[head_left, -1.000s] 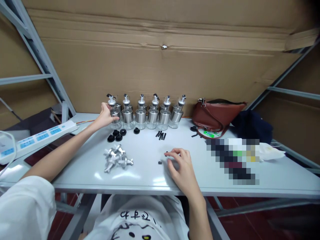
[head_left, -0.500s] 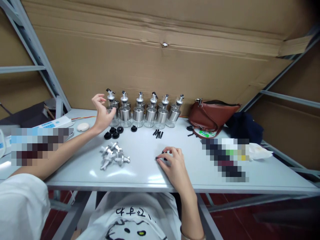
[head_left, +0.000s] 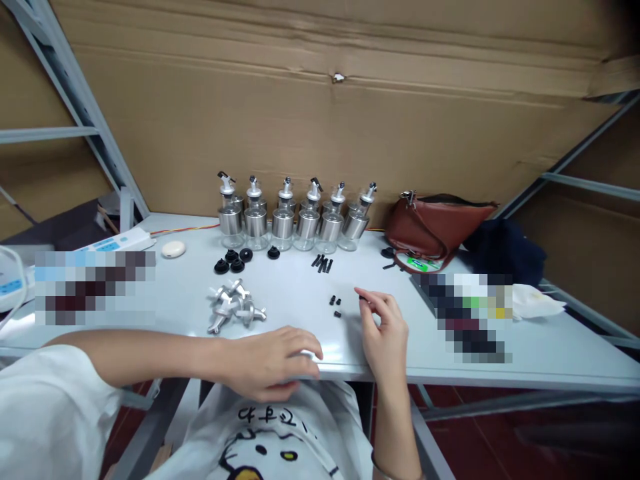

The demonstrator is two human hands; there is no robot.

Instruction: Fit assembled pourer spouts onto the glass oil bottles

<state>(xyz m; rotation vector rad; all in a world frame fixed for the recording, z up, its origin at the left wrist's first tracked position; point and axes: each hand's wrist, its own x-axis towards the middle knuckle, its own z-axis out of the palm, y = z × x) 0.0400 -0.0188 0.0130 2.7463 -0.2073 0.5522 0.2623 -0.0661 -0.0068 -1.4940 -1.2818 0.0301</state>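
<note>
Small black part (head_left: pixel 361 299) pinched in right hand (head_left: pixel 385 333) fingers, left hand (head_left: pixel 273 363) fingers spread on table (head_left: pixel 300 287) edge, six capped glass bottles (head_left: pixel 295 217) behind.

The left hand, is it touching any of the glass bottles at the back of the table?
No, the left hand rests at the near edge of the table, far from the row of glass bottles by the cardboard.

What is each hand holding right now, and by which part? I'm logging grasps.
The right hand pinches a small black piece between thumb and fingertip; which part cannot be told. The left hand lies flat at the table edge; nothing visibly held.
</note>
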